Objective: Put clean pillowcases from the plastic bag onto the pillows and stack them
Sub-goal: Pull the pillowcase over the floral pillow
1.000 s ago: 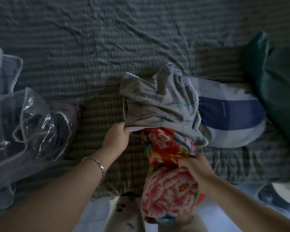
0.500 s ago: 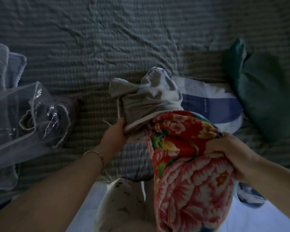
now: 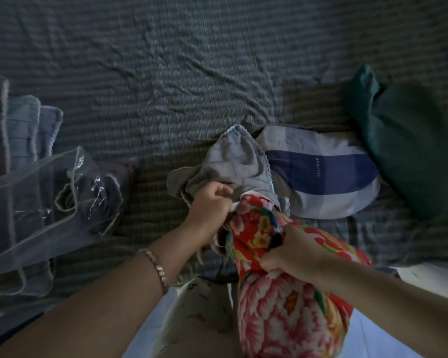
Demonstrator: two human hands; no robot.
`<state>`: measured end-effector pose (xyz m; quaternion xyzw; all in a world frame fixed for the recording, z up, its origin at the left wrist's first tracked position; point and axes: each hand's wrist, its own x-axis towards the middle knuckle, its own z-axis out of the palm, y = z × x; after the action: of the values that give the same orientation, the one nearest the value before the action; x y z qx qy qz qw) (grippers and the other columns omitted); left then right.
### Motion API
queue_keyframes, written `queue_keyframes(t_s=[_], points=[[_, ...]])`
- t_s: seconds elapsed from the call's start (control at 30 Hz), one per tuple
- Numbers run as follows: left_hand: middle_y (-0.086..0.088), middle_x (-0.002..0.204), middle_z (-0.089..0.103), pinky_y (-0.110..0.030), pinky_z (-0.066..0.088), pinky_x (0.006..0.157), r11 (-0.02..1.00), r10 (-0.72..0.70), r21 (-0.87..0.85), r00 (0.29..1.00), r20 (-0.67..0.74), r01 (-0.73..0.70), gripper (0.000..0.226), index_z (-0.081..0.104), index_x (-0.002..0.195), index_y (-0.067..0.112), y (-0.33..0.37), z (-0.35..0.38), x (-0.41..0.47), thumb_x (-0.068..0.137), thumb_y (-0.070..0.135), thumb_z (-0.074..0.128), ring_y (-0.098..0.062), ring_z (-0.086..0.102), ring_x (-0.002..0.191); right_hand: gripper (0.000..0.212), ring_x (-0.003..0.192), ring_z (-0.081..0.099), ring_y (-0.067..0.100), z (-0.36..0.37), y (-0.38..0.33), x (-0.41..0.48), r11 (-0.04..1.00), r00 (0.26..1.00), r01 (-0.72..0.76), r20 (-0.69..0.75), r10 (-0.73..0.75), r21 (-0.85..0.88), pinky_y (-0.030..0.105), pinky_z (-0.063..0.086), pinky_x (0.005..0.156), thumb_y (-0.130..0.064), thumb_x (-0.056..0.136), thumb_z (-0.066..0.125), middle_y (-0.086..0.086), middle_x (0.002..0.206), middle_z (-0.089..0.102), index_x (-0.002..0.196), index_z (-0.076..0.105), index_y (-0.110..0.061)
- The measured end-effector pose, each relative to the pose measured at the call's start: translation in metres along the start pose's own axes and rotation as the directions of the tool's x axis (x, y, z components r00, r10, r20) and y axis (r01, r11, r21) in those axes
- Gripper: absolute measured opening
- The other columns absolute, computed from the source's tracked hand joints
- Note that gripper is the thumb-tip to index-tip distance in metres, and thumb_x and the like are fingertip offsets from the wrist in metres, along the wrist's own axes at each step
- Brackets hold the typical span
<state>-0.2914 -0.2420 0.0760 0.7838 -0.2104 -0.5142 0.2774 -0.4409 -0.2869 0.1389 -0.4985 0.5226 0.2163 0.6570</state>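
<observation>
At the scene's centre, the grey pillowcase (image 3: 233, 164) is being gripped at its mouth by the left hand (image 3: 210, 202), apparently to hold it open, while the floral pillow (image 3: 290, 313) is being squeezed narrow by the right hand (image 3: 292, 254) for feeding inward.

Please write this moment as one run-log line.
step: casing floral pillow | left hand: grips grey pillowcase opening | right hand: grips floral pillow | status: pillow mostly outside
</observation>
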Motion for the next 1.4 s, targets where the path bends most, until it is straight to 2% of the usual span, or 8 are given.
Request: queue_keyframes(t_s=[0.17, 0.33, 0.53, 0.97, 1.1, 1.2, 1.3, 1.4], points=[[-0.005, 0.062, 0.061, -0.027, 0.038, 0.053, 0.856, 0.109, 0.475, 0.97, 0.218, -0.203, 0.035, 0.063, 0.065, 0.008, 0.032, 0.004, -0.015, 0.085, 0.037, 0.06, -0.016, 0.056, 0.059, 0.022, 0.051, 0.049, 0.006, 0.013, 0.003, 0.004, 0.996, 1.0, 0.0, -0.021, -0.002, -0.089, 0.019, 0.038, 0.051, -0.007, 0.07, 0.065, -0.007, 0.051, 0.05, 0.058, 0.05, -0.017], [0.014, 0.066, 0.064, -0.008, 0.036, 0.06, 0.876, 0.386, 0.157, 0.859, 0.337, -0.456, 0.017, 0.071, 0.078, 0.021, 0.029, 0.017, -0.054, 0.089, 0.028, 0.061, 0.005, 0.055, 0.066, 0.028, 0.108, 0.056, 0.016, 0.028, 0.005, 0.006, 0.942, 0.986, 0.166, 0.017, -0.169, -0.292, 0.015, 0.04, 0.077, -0.015, 0.088, 0.057, 0.002, 0.116, 0.062, 0.115, 0.061, -0.013], [0.009, 0.061, 0.055, -0.029, 0.042, 0.062, 0.893, 0.277, 0.251, 0.895, 0.35, -0.374, 0.025, 0.057, 0.072, 0.021, -0.024, 0.011, -0.056, 0.094, 0.032, 0.053, 0.002, 0.051, 0.06, 0.063, 0.075, 0.058, 0.005, 0.018, 0.027, 0.007, 0.953, 0.982, 0.002, -0.182, 0.056, 0.303, 0.017, 0.047, 0.059, -0.004, 0.069, 0.077, -0.001, 0.093, 0.059, 0.116, 0.041, -0.025], [0.017, 0.064, 0.059, -0.007, 0.038, 0.062, 0.783, 0.621, -0.108, 0.778, 0.097, -0.612, 0.021, 0.06, 0.07, 0.028, 0.067, -0.019, -0.037, 0.088, 0.018, 0.057, 0.009, 0.052, 0.065, 0.025, 0.069, 0.06, 0.013, -0.012, -0.044, 0.009, 0.685, 0.752, 0.641, -0.462, -0.47, 0.346, 0.031, 0.055, 0.067, 0.011, 0.073, 0.063, 0.005, 0.076, 0.061, 0.084, 0.058, -0.011], [0.008, 0.068, 0.058, -0.013, 0.041, 0.06, 0.912, 0.39, -0.103, 0.916, -0.09, -0.398, 0.02, 0.059, 0.07, 0.018, 0.01, -0.011, -0.016, 0.089, 0.022, 0.056, 0.004, 0.053, 0.067, 0.027, 0.07, 0.059, 0.022, 0.004, -0.025, 0.029, 0.838, 0.843, 0.478, -0.404, -0.354, 0.262, 0.043, 0.055, 0.07, 0.012, 0.069, 0.061, 0.007, 0.074, 0.059, 0.075, 0.055, -0.014], [-0.009, 0.109, 0.063, -0.027, 0.052, 0.077, 0.981, -0.162, -0.151, 0.953, -0.257, 0.126, 0.04, 0.056, 0.107, 0.008, -0.029, -0.012, 0.054, 0.084, 0.04, 0.064, -0.023, 0.061, 0.099, 0.028, 0.057, 0.049, 0.019, 0.002, -0.008, 0.049, 0.889, 0.896, 0.354, -0.377, -0.233, 0.29, 0.033, 0.045, 0.051, 0.014, 0.071, 0.058, 0.004, 0.062, 0.051, 0.07, 0.05, -0.013], [-0.011, 0.127, 0.058, -0.042, 0.048, 0.089, 0.804, -0.545, -0.247, 0.837, 0.057, 0.54, 0.107, 0.051, 0.128, 0.011, -0.06, -0.011, 0.118, 0.047, 0.079, 0.069, -0.033, 0.058, 0.109, 0.035, 0.045, 0.034, 0.012, -0.006, 0.007, 0.068, 0.855, 0.934, 0.3, -0.311, -0.174, 0.424, 0.02, 0.028, 0.041, 0.02, 0.071, 0.051, -0.002, 0.05, 0.038, 0.065, 0.046, -0.013], [-0.015, 0.116, 0.062, -0.034, 0.053, 0.071, 0.755, -0.498, -0.356, 0.835, 0.236, 0.551, 0.059, 0.053, 0.123, 0.01, -0.064, 0.005, 0.137, 0.084, 0.053, 0.058, -0.021, 0.06, 0.079, 0.044, 0.044, 0.036, 0.012, -0.014, 0.017, 0.081, 0.774, 0.962, 0.242, -0.251, -0.111, 0.585, 0.019, 0.028, 0.042, 0.025, 0.067, 0.05, 0.004, 0.05, 0.038, 0.053, 0.048, -0.017]])
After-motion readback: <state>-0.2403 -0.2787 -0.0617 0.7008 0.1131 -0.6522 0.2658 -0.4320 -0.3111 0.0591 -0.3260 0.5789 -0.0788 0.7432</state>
